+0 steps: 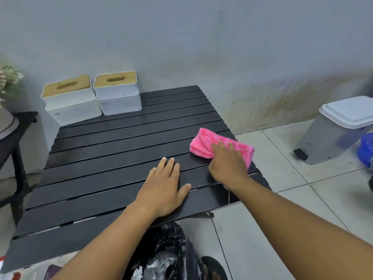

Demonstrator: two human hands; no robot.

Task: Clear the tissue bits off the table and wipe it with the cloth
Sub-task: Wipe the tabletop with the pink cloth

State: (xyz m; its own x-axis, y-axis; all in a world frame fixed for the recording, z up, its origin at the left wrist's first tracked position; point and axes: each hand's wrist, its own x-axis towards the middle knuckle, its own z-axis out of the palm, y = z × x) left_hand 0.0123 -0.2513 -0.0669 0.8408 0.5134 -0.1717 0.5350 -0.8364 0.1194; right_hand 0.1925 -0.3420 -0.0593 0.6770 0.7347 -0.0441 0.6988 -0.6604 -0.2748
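A low black slatted table [113,158] fills the middle of the view. A folded pink cloth [203,145] lies at its right edge. My right hand [227,164] rests on top of the cloth with fingers laid over it, pressing it to the slats. My left hand [163,187] lies flat on the table just left of it, fingers straight and spread. No tissue bits show on the slats.
Two white tissue boxes [70,99] [118,93] with wooden lids stand at the table's far left corner by the wall. A grey pedal bin [333,134] stands on the tiled floor at right. A black plastic bag [169,251] sits below the table's near edge.
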